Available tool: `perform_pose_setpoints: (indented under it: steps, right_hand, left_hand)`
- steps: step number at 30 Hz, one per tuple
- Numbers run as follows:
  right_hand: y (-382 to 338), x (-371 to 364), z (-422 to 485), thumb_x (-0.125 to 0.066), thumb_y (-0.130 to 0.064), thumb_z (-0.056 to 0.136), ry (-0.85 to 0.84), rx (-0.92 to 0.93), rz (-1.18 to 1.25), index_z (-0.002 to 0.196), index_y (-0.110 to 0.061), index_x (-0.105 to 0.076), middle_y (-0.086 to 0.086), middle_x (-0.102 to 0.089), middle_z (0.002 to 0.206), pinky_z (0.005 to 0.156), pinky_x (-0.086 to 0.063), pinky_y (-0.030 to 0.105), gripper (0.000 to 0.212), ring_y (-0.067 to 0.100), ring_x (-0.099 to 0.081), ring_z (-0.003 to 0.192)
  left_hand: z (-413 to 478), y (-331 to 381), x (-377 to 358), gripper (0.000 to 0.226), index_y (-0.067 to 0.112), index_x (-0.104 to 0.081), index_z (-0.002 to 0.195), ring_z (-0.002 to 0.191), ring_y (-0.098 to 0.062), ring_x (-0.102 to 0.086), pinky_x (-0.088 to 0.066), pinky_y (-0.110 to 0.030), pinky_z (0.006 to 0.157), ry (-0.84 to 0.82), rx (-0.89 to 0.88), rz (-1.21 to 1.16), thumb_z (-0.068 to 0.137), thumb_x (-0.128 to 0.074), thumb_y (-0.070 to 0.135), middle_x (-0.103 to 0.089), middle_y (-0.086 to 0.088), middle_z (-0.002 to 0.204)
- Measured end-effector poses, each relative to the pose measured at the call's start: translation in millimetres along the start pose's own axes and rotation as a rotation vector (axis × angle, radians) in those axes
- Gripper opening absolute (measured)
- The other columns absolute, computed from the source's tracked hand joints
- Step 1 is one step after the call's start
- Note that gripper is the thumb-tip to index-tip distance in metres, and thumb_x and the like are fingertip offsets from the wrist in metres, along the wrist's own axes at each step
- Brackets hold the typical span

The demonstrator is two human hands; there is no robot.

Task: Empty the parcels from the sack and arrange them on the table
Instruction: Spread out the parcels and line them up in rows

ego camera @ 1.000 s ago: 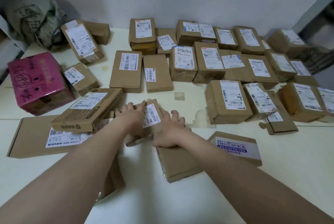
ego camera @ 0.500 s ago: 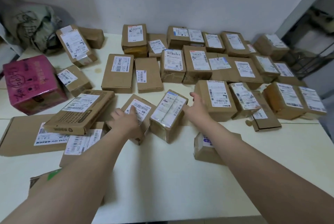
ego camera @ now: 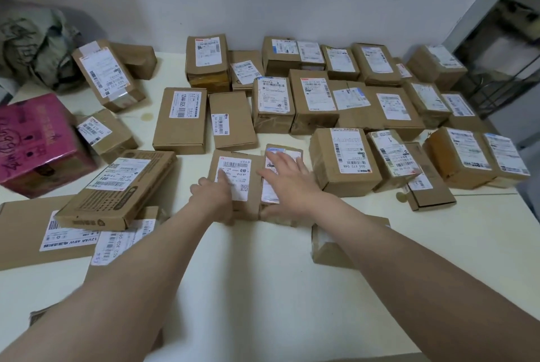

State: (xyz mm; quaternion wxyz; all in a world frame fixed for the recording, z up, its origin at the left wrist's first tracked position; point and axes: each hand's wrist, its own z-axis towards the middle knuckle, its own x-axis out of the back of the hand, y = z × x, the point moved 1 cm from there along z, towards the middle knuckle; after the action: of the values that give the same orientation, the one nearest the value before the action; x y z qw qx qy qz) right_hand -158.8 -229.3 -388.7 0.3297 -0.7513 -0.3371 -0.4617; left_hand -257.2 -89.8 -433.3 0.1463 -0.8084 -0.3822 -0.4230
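Two brown parcels lie side by side in the middle of the white table [ego camera: 263,280]. My left hand [ego camera: 211,196] rests on the near left part of the labelled parcel [ego camera: 242,170], index finger stretched over its white label. My right hand [ego camera: 287,185] lies flat, fingers spread, on the small parcel [ego camera: 282,151] with a glossy label, touching the first one's right side. Several more labelled brown parcels [ego camera: 344,157] stand in rows behind and to the right. The crumpled grey-green sack [ego camera: 35,46] sits at the far left against the wall.
A pink box [ego camera: 35,142] stands at the left edge. Flat cartons [ego camera: 117,186] are stacked near left. Another brown parcel [ego camera: 330,247] lies partly under my right forearm. A wire rack [ego camera: 502,69] stands beyond the table's right end.
The small glossy-labelled parcel, tilted on edge half a second ago, now lies against the labelled parcel. My right hand has come from its far side onto its top; my left hand stays on the labelled parcel.
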Motion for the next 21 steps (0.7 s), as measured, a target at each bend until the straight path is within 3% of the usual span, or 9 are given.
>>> perform_pose_setpoints:
  steps: [2, 5, 9, 14, 17, 19, 21]
  right_hand:
    - [8.3, 1.2, 6.2, -0.067, -0.021, 0.082, 0.037, -0.068, -0.056, 0.153, -0.024, -0.019, 0.005, 0.005, 0.163, 0.121, 0.005, 0.046, 0.086, 0.023, 0.009, 0.150]
    - [24.6, 9.1, 13.9, -0.065, -0.010, 0.080, 0.187, -0.233, -0.022, 0.150, -0.028, -0.022, 0.006, -0.010, 0.162, 0.120, -0.009, 0.046, 0.084, 0.026, -0.006, 0.148]
    - [39.8, 8.6, 16.0, -0.068, -0.018, 0.083, 0.277, -0.305, -0.095, 0.143, -0.027, -0.035, 0.004, -0.022, 0.156, 0.108, -0.026, 0.039, 0.069, 0.028, -0.025, 0.138]
    - [42.8, 8.7, 2.8, -0.064, -0.024, 0.089, 0.331, -0.239, 0.048, 0.146, -0.022, -0.034, 0.001, -0.024, 0.156, 0.112, -0.026, 0.038, 0.064, 0.022, -0.021, 0.142]
    - [47.6, 20.6, -16.8, -0.059, -0.028, 0.093, 0.393, -0.268, 0.157, 0.131, -0.022, -0.051, -0.001, -0.050, 0.135, 0.098, -0.042, 0.035, 0.039, 0.019, -0.044, 0.123]
    - [53.1, 30.8, -33.9, -0.057, -0.033, 0.095, 0.318, -0.305, 0.229, 0.113, -0.025, -0.061, -0.004, -0.063, 0.112, 0.084, -0.052, 0.034, 0.020, 0.017, -0.058, 0.102]
    - [59.2, 35.7, -52.3, -0.061, -0.042, 0.091, 0.186, -0.290, 0.292, 0.110, -0.026, -0.061, -0.007, -0.065, 0.105, 0.084, -0.054, 0.036, 0.025, 0.015, -0.061, 0.099]
  left_hand:
    - [6.4, 3.8, 5.7, 0.082, 0.019, -0.011, 0.152, 0.115, -0.038, -0.047, -0.045, -0.037, 0.083, 0.058, -0.064, -0.087, 0.087, -0.059, 0.013, -0.040, -0.021, 0.128]
    - [16.5, 11.5, 8.8, 0.066, 0.023, -0.028, 0.149, 0.107, -0.036, -0.055, -0.048, -0.037, 0.079, 0.151, -0.139, -0.185, 0.088, -0.054, 0.014, -0.049, -0.016, 0.121]
    - [22.2, 26.5, 5.6, 0.063, 0.024, -0.035, 0.147, 0.109, -0.034, -0.056, -0.047, -0.037, 0.089, 0.194, -0.186, -0.313, 0.088, -0.052, 0.010, -0.048, -0.014, 0.123]
    - [22.3, 33.0, 6.2, 0.063, 0.024, -0.032, 0.149, 0.115, -0.035, -0.052, -0.047, -0.039, 0.093, 0.185, -0.183, -0.355, 0.089, -0.052, 0.014, -0.046, -0.017, 0.128]
    - [17.0, 35.7, 9.4, 0.062, 0.023, -0.031, 0.144, 0.119, -0.038, -0.046, -0.043, -0.042, 0.095, 0.186, -0.084, -0.403, 0.088, -0.059, 0.023, -0.039, -0.017, 0.132]
    - [8.5, 42.4, 11.3, 0.068, 0.020, -0.027, 0.147, 0.128, -0.039, -0.036, -0.040, -0.044, 0.100, 0.232, -0.050, -0.408, 0.088, -0.062, 0.025, -0.030, -0.018, 0.142]
    - [-3.9, 52.8, 10.6, 0.071, 0.020, -0.024, 0.149, 0.133, -0.038, -0.029, -0.036, -0.044, 0.104, 0.289, -0.058, -0.412, 0.088, -0.061, 0.023, -0.025, -0.019, 0.147]
